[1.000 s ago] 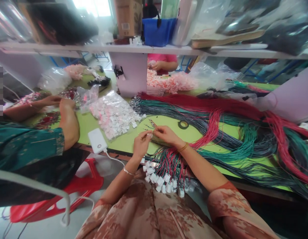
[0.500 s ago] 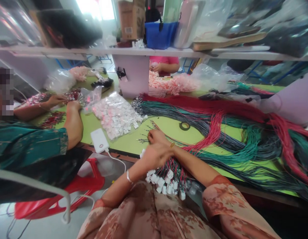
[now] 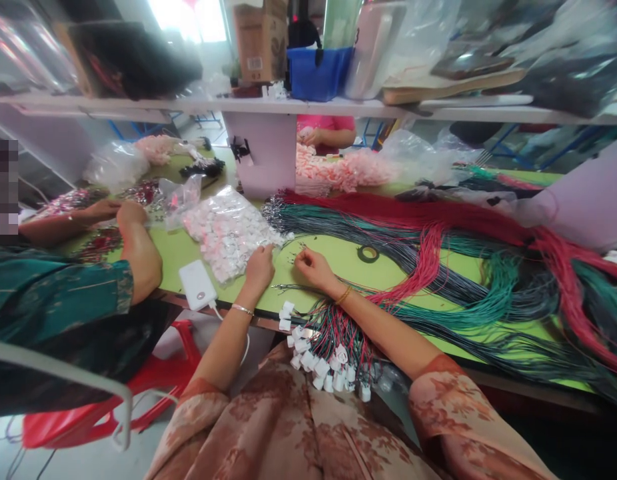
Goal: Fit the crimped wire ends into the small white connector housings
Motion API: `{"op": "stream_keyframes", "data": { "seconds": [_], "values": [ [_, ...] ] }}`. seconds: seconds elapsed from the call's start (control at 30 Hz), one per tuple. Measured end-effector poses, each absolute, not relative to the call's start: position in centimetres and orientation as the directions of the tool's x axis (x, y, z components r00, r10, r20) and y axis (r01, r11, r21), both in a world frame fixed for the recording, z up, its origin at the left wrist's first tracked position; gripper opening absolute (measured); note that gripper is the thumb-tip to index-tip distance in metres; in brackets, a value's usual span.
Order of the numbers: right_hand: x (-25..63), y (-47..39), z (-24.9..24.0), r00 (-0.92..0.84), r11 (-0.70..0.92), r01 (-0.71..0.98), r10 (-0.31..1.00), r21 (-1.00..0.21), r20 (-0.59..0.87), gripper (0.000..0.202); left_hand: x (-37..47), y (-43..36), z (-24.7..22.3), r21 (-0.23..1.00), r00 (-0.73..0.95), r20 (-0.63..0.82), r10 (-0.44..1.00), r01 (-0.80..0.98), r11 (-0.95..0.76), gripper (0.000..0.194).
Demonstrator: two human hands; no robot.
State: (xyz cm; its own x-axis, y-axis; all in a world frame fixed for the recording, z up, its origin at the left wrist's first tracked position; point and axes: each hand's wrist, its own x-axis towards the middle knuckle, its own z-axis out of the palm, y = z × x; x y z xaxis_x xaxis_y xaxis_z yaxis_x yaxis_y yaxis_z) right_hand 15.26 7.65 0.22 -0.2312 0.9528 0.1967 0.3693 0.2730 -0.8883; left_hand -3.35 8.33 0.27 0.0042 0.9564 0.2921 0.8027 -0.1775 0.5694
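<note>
My left hand (image 3: 260, 268) is at the right edge of a clear bag of white connectors (image 3: 226, 233), its fingers closed together; what they hold, if anything, is too small to make out. To its right, my right hand (image 3: 313, 268) is closed in a pinch above the green table, beside thin wire ends with metal tips (image 3: 291, 259). Between and below my forearms, a bunch of red, green and black wires with white connectors (image 3: 333, 363) hangs over the table's front edge. Long red wires (image 3: 413, 212) and dark wires (image 3: 468, 283) lie across the table to the right.
A black tape roll (image 3: 368, 253) lies beyond my right hand. A white power bank (image 3: 197, 285) with a cable sits at the front edge. A person's arm (image 3: 141, 257) works at the left. A blue bin (image 3: 319, 73) stands on the shelf; pink parts (image 3: 348, 168) lie behind.
My left hand has moved up and left from over my right wrist to the bag's edge. My right hand has barely moved. The hanging wire bunch is now more exposed.
</note>
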Motion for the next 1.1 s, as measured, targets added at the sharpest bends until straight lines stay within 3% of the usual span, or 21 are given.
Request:
{"op": "stream_keyframes", "data": {
  "seconds": [0.1,0.17,0.27,0.4,0.63,0.93,1.1],
  "values": [
    [14.9,7.7,0.6,-0.232,0.256,0.292,0.954,-0.921,0.191,0.013,-2.8,7.2,1.0,0.851,-0.111,0.299,0.948,0.480,-0.212,0.023],
    [14.9,7.5,0.8,-0.229,0.250,0.265,0.955,-0.931,0.191,0.014,-2.2,6.5,1.2,0.981,-0.151,0.168,0.974,0.123,-0.150,0.021],
    [15.0,7.0,1.0,-0.218,0.243,0.238,0.957,-0.940,0.192,0.017,-1.4,5.6,1.2,0.956,-0.100,-0.058,0.993,-0.292,0.027,0.032],
    [15.3,6.4,1.2,-0.218,0.254,0.239,0.955,-0.937,0.203,0.018,-1.0,5.0,1.3,0.853,0.030,-0.164,0.986,-0.497,0.158,0.033],
    [15.6,6.3,1.4,-0.232,0.280,0.328,0.950,-0.902,0.210,0.016,-0.6,4.6,2.1,0.780,0.128,-0.196,0.972,-0.581,0.233,0.025],
    [15.5,6.0,1.7,-0.253,0.281,0.374,0.948,-0.884,0.194,0.017,0.3,4.0,1.8,0.932,0.026,-0.066,0.997,-0.355,0.071,0.029],
    [15.7,6.2,1.4,-0.263,0.254,0.333,0.950,-0.908,0.169,0.019,0.7,3.4,1.5,0.953,-0.028,-0.003,1.000,-0.304,-0.005,0.025]
  ]
}}
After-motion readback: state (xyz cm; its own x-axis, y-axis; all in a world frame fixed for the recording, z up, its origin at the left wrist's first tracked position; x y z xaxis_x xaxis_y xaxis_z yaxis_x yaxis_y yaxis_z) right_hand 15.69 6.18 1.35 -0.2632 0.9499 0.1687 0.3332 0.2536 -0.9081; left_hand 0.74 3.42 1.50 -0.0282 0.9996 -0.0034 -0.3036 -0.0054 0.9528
